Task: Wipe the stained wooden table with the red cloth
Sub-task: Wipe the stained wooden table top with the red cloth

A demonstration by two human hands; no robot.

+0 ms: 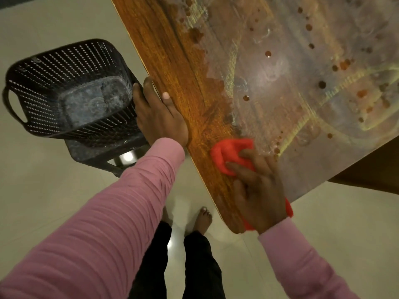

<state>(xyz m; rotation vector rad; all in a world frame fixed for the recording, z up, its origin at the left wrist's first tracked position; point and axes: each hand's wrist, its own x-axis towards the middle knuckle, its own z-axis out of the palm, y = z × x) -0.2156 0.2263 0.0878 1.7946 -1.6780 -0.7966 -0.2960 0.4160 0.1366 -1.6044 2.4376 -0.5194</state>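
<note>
While left hand (pixel 159 113) lies flat on table (pixel 172 50), right hand (pixel 261 190) presses red cloth (pixel 228 152), fingers (pixel 241 169) spread.

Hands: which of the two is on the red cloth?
The right hand, pressing the red cloth onto the wooden table; the left hand rests bare on the table's edge, touching no cloth.

Glossy wood, smeary film, soft cloth

The wooden table (pixel 164 50) shows a warm orange grain with a bit of sheen on the strip by its edge, but most of the top sits under a cloudy, streaky film (pixel 280 67) dotted with shiny brown drops (pixel 268 53). The red cloth (pixel 228 152) looks soft, matt and bunched. The basket (pixel 43 83) is black perforated plastic, dusty inside, on a scuffed dark plastic stool (pixel 97 147). The floor (pixel 54 201) is pale glossy tile, and the sleeves (pixel 108 212) are ribbed pink knit.
</note>
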